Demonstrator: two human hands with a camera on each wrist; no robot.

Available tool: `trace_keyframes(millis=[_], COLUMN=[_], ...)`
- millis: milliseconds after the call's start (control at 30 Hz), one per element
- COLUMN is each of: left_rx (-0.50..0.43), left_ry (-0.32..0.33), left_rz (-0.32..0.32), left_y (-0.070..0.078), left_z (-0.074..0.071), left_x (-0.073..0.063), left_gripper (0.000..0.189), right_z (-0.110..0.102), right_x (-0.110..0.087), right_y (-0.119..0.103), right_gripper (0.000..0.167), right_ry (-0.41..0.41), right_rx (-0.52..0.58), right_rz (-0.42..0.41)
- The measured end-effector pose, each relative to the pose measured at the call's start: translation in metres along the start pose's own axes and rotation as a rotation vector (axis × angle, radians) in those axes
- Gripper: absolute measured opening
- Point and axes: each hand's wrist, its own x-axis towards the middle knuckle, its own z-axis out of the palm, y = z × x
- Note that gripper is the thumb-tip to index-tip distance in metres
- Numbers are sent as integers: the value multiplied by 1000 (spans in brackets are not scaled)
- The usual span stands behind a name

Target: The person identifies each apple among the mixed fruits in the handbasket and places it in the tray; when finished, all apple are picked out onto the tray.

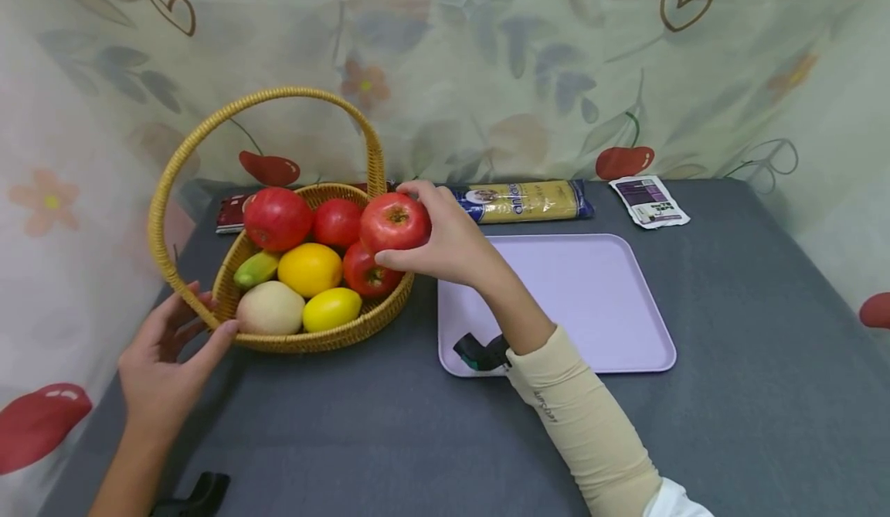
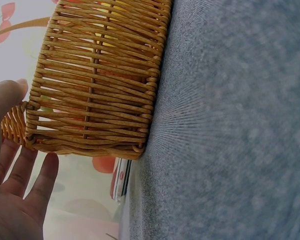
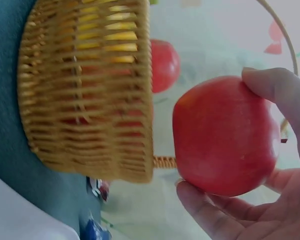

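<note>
A wicker basket (image 1: 361,331) with a tall arched handle stands at the left of the table, full of fruit. My right hand (image 1: 452,243) grips a red apple (image 1: 395,222) at the basket's right side; the right wrist view shows the apple (image 3: 225,135) between thumb and fingers, apart from the rim. My left hand (image 1: 167,355) holds the basket at the foot of its handle, thumb on the near side and fingers beyond. In the basket lie a pomegranate (image 1: 278,219), two more red fruits, an orange-yellow fruit (image 1: 310,270), a lemon (image 1: 332,310), a pale round fruit (image 1: 270,308) and a green one (image 1: 256,269).
A lilac tray (image 1: 626,301) lies right of the basket, partly under my right forearm. Behind it are a yellow and blue pasta packet (image 1: 531,202) and a white and purple pouch (image 1: 649,202). A dark red packet (image 1: 232,214) shows behind the basket. Patterned cloth hangs behind the table.
</note>
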Motion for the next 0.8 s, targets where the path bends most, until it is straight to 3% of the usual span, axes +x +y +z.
trace_keyframes(millis=[367,600,800], left_rx=[5,2,11], left_ry=[-12,-12,-7], left_rz=[3,10,9], left_y=[1,0,1], left_z=[0,0,0], left_x=[2,2,0], left_gripper=[66,65,65], right_z=[-30,-49,-53], right_x=[0,1,4], right_y=[14,32,49], right_gripper=[79,78,74], right_ry=[-1,-30,-67], right_rx=[-20,-29,-159], right_rz=[41,131,191])
